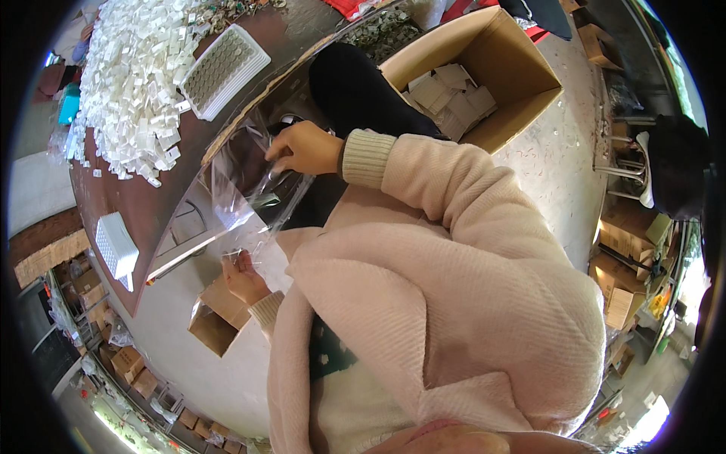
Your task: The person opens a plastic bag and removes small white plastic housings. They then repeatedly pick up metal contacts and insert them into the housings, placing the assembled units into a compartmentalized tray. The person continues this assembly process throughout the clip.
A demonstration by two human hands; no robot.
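Observation:
A clear plastic bag (231, 198) is stretched loosely between my two hands, beside the edge of the brown table (162, 198). My right hand (305, 147) pinches its upper part, with fingers bent and closed. Lower down, my left hand (243, 278) has its fingers curled at the bag's other end. Glare and folds in the film hide exactly where the left fingers grip. Both hands are in front of my lap, and the bag looks flat; I cannot make out anything inside it.
A big heap of small whitish plastic pieces (136, 83) covers the far table, beside a stack of white trays (225, 72). Another white tray stack (117, 246) stands nearer. An open cardboard box (522, 72) holds flat pieces. A smaller carton (219, 318) is on the floor.

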